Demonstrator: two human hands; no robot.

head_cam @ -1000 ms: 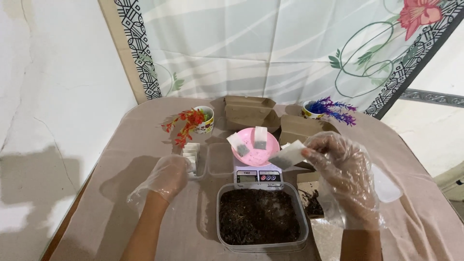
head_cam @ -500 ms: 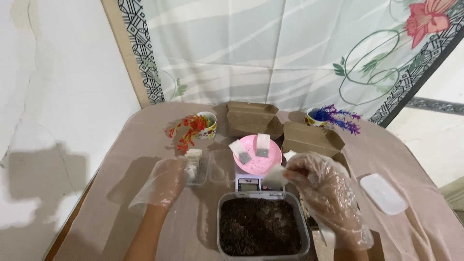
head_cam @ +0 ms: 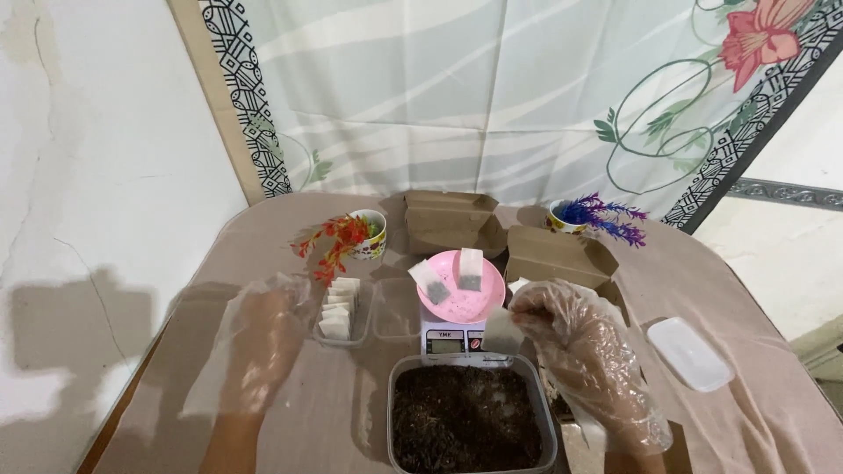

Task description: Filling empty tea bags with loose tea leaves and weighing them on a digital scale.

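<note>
- Right hand (head_cam: 588, 351) — gloved; fingers pinched shut on a white sachet (head_cam: 502, 330), held over the dark-filled container (head_cam: 471, 420), just before the scale (head_cam: 452, 338).
- Left hand (head_cam: 263, 338) — gloved, fingers loosely spread, empty, beside the sachet tray (head_cam: 341, 312) on the table (head_cam: 290, 412).

Bare tablecloth (head_cam: 263, 430) left of soil tub (head_cam: 472, 420); scale (head_cam: 452, 333) behind.
</note>
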